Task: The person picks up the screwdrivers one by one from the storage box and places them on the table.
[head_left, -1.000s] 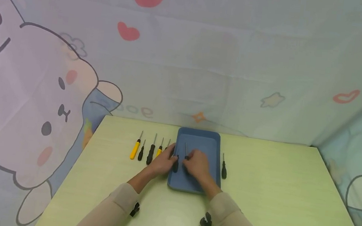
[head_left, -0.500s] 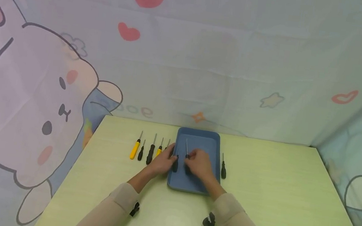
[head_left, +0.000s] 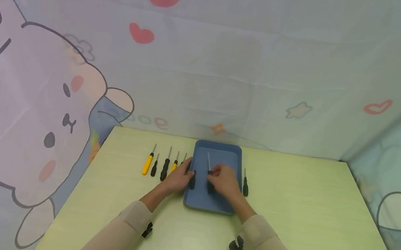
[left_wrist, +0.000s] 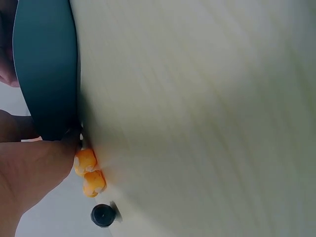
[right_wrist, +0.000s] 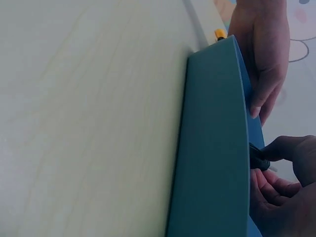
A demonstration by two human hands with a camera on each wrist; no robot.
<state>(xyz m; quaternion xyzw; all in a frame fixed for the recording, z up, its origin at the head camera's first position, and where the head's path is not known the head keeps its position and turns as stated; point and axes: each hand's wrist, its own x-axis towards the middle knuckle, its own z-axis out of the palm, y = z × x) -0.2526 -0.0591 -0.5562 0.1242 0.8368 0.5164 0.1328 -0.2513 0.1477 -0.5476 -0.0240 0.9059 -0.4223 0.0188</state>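
A blue tray (head_left: 204,203) lies on the table. My left hand (head_left: 177,179) holds its left rim, with the thumb over the inner side. Inside the tray, my right hand (head_left: 225,181) pinches a black-handled screwdriver (head_left: 210,188) between thumb and fingers, its metal shaft pointing away from me. The right wrist view shows the black handle (right_wrist: 257,158) between those fingertips, partly behind the tray wall (right_wrist: 217,128). Another black screwdriver (head_left: 192,182) lies along the tray's left side, beside my left thumb.
Left of the tray stands a row of screwdrivers: a yellow one (head_left: 147,164), a small black one (head_left: 153,170), a larger black one (head_left: 164,170), another yellow one (head_left: 174,166), and one mostly hidden by my left hand. One black screwdriver (head_left: 245,188) lies right of the tray.
My right hand has shifted slightly right within the tray, carrying the screwdriver with it; more of the shaft and handle shows. My left hand keeps its place on the rim.
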